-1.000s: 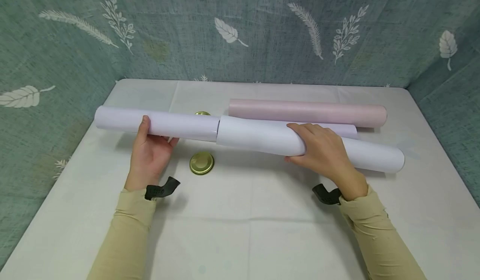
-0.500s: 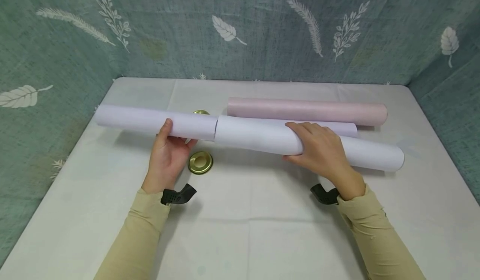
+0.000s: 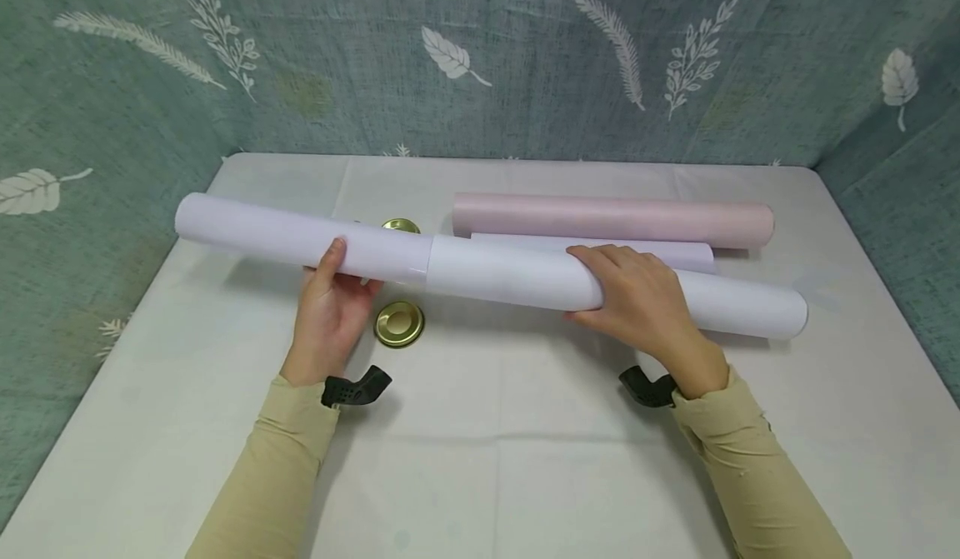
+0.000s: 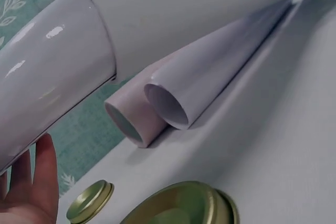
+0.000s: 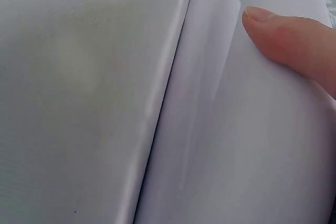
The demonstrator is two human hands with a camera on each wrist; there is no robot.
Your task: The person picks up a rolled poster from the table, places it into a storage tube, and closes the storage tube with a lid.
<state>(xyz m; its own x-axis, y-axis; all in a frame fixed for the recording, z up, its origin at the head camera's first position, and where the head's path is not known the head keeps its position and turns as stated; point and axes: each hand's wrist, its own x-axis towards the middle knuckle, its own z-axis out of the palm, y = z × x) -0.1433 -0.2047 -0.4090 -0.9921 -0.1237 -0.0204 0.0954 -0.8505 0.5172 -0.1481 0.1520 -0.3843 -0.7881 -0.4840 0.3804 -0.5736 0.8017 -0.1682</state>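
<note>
My left hand [image 3: 332,317] holds a glossy lavender paper roll [image 3: 255,230] near its right end, thumb on the near side and fingers beneath. My right hand [image 3: 645,301] grips a thicker white paper roll [image 3: 517,272] from above, around its middle. The two rolls meet end to end between my hands, the lavender one tilted up slightly to the left. In the left wrist view the white roll's rim [image 4: 100,27] lies over the lavender end, which seems to sit inside it; how deep is hidden. The right wrist view shows my right thumb [image 5: 283,35] pressed along the white roll.
Behind the white roll lie a second lavender roll [image 3: 675,257] and a pink roll [image 3: 615,219]. One gold lid [image 3: 399,324] rests near my left hand; another gold lid [image 3: 401,226] is partly hidden behind the held roll. A leaf-patterned green cloth [image 3: 525,59] walls the table's back and sides.
My left hand has slid right along the lavender roll, closer to the joint. The roll's far left end has risen, and the dark gap at the joint has narrowed. My right hand stays nearly still.
</note>
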